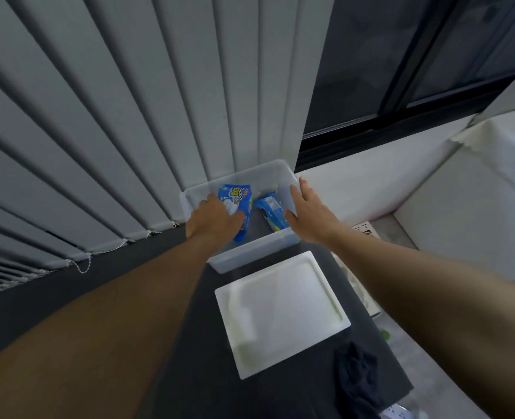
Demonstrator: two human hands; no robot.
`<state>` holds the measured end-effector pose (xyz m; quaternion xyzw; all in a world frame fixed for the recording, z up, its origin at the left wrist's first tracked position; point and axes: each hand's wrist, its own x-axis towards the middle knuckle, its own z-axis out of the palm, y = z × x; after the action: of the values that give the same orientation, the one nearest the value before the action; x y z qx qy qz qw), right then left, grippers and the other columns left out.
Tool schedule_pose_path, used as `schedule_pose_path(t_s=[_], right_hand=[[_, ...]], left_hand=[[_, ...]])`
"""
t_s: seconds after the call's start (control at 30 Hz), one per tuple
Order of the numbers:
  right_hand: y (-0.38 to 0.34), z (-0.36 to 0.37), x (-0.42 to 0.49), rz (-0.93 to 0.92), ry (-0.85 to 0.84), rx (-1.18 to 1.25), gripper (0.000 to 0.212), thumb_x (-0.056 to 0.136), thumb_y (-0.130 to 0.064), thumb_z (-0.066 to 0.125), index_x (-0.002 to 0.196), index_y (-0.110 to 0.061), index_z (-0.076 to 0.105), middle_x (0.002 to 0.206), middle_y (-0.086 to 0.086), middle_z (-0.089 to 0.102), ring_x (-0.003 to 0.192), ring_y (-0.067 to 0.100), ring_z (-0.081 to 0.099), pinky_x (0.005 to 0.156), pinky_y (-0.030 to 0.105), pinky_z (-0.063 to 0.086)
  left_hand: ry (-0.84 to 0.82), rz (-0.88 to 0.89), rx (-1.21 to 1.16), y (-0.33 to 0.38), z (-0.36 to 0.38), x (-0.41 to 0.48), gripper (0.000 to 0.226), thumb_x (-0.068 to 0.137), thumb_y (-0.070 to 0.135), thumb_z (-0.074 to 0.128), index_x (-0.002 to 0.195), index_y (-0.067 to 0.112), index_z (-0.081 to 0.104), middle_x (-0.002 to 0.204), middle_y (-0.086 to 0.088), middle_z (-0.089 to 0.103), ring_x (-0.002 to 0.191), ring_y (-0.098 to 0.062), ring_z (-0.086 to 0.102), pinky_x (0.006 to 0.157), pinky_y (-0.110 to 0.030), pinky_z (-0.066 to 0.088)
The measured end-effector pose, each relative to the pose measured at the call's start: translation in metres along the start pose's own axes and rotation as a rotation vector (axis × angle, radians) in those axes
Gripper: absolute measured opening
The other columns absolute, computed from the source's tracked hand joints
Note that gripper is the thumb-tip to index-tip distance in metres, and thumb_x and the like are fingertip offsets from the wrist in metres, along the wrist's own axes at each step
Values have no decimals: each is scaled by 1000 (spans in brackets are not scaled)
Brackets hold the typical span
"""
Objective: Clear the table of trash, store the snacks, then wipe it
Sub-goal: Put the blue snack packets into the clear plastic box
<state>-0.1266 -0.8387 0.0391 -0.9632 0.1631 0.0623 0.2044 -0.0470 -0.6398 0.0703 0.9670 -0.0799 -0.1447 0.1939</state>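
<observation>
A translucent white storage bin [251, 254] stands at the far end of the dark table [195, 358]. Two blue snack packets lie inside it: a larger one [238, 198] on the left and a smaller one [272, 213] on the right. My left hand [211, 219] reaches into the bin and rests on the larger packet, fingers curled around its lower part. My right hand [307, 213] is spread open against the bin's right wall, holding nothing. The bin's white lid [280, 313] lies flat on the table just in front of the bin.
A dark crumpled cloth [356, 376] lies at the table's near right edge. Vertical grey blinds [129, 131] hang behind and to the left. A dark window [401, 71] and a white ledge [371, 182] are at the right. Grey floor shows below right.
</observation>
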Motion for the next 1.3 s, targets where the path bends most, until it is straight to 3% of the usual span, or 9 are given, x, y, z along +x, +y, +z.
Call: schedule_pose_path(t_s=[0.13,0.33,0.4,0.47,0.57,0.63,0.83,1.0,1.3], right_hand=[[6,8,10,-9,-12,-28,70,105,-38,39,158,-18,-1,166,1,-10,151,31,9,116,49,29],[10,16,12,-6,4,-75,64,105,-41,31,158,-22,0,165,-1,-17,152,31,4,118,50,25],[11,17,13,-8,24,-86,63,105,-41,30,158,-22,1,166,-1,-16,151,31,6,117,49,29],[12,19,14,-15,41,-87,64,105,-42,30,158,-21,2,166,-2,-16,150,31,8,115,48,31],[14,24,16,-23,80,-95,64,103,-45,31,158,-23,6,166,-3,-13,146,29,17,110,47,38],[15,28,18,-24,105,-106,63,103,-46,31,157,-24,8,166,-3,-12,144,28,20,105,46,44],[16,29,18,-31,120,-79,64,103,-44,36,157,-28,5,166,-6,-12,145,26,21,104,43,45],[14,28,17,-22,109,-85,64,103,-43,36,157,-29,7,165,-7,-13,141,25,25,99,42,48],[8,17,12,-46,69,-84,66,101,-52,37,154,-25,8,166,6,2,138,31,31,103,49,45]], left_hand=[[-108,-103,-30,6,23,17,60,89,45,61,132,8,40,130,-15,53,117,-34,54,87,-40,43],[-249,-196,-98,15,66,40,63,94,46,53,139,4,37,132,-15,56,116,-32,56,95,-39,48],[-336,-190,-94,19,80,43,47,98,51,45,119,11,58,126,-13,61,109,-29,59,92,-34,45],[-429,-198,-99,23,86,44,40,100,52,40,89,20,63,119,-9,63,104,-26,58,88,-31,42],[-497,-174,-12,18,88,48,48,99,53,43,119,14,60,125,-9,59,114,-28,56,86,-30,40],[-517,-131,-8,12,90,52,50,94,54,51,126,16,58,125,-8,61,109,-27,57,86,-30,41],[-457,-77,38,10,97,58,41,94,45,57,122,15,60,124,-10,63,108,-28,59,82,-31,44],[-458,-51,102,14,87,51,45,96,48,52,125,14,58,123,-11,62,110,-28,59,93,-35,50],[-161,203,132,-2,22,26,48,102,41,42,140,12,40,138,-15,50,123,-36,52,96,-44,45]])
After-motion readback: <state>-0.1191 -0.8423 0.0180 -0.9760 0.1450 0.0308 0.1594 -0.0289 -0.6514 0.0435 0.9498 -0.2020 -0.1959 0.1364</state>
